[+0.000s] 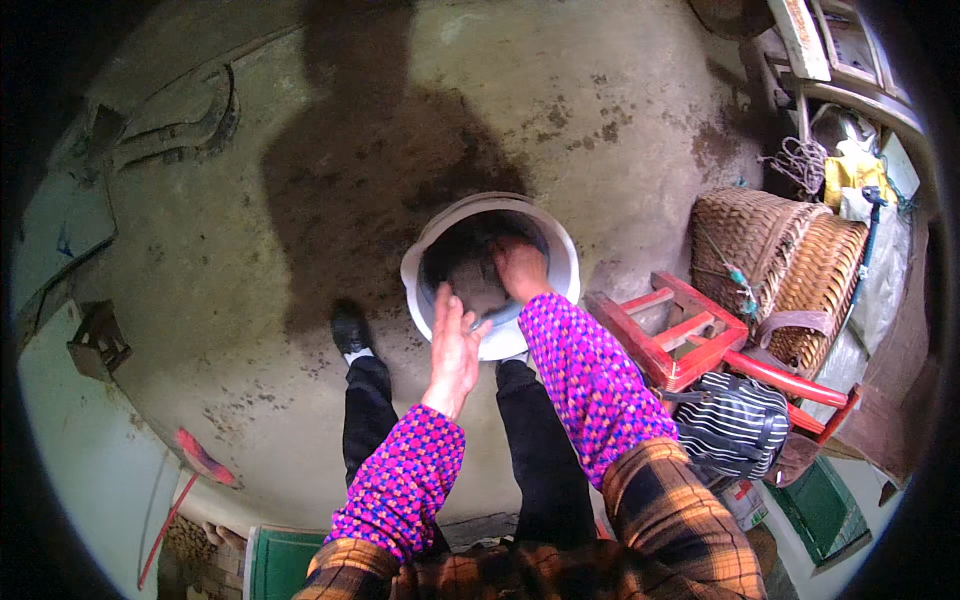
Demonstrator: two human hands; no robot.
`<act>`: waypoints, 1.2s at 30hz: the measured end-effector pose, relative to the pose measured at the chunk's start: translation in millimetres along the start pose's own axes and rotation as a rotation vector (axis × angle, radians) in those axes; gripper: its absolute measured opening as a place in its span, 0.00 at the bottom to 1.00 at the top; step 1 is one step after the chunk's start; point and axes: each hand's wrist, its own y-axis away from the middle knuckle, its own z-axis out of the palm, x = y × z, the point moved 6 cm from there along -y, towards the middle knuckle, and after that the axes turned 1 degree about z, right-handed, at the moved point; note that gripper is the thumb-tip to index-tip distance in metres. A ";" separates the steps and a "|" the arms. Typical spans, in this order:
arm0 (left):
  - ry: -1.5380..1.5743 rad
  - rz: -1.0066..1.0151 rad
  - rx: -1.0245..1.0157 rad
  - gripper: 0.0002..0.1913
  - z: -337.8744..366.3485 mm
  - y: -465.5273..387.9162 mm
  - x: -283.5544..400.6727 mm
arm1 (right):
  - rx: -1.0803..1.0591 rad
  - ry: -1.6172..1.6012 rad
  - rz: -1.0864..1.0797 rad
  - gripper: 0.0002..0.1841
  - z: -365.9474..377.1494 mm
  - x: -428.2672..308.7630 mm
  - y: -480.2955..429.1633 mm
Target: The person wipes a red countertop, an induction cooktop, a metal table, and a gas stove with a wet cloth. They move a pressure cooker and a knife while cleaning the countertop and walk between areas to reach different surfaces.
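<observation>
A white plastic bucket stands on the floor just in front of my feet, with dark contents inside that I cannot make out. My right hand reaches into the bucket at its right side; its fingers are curled and blurred, and whether they hold something does not show. Over the near left part of the rim is my left hand, its fingers stretched out and nothing seen in them. Both forearms wear patterned pink and purple sleeve covers over a plaid shirt.
On the right lie a red wooden stool, woven baskets and a striped bag. A red-handled broom leans at the lower left, below a small wooden stool. A green door shows at the bottom.
</observation>
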 end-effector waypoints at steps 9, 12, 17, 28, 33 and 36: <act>-0.114 -0.070 -0.032 0.37 -10.7 3.6 21.2 | -0.165 -0.327 0.142 0.25 31.6 -20.6 29.5; 0.008 -0.016 -0.059 0.37 6.7 4.8 23.4 | -0.307 -0.869 0.053 0.23 -32.3 -58.0 110.2; -0.039 -0.024 -0.161 0.40 11.6 13.5 18.8 | -0.208 -0.740 -0.211 0.16 -101.2 -119.8 188.6; -0.129 -0.003 0.128 0.13 3.1 -8.7 -4.0 | 0.145 -0.378 -0.132 0.16 -43.7 -66.4 81.3; -0.184 -0.041 0.037 0.25 13.3 -6.2 10.9 | 0.053 -0.198 0.222 0.16 -20.0 -3.4 32.7; -0.228 0.017 -0.008 0.32 5.9 -4.4 27.0 | -0.055 0.063 0.307 0.24 -3.5 25.5 16.8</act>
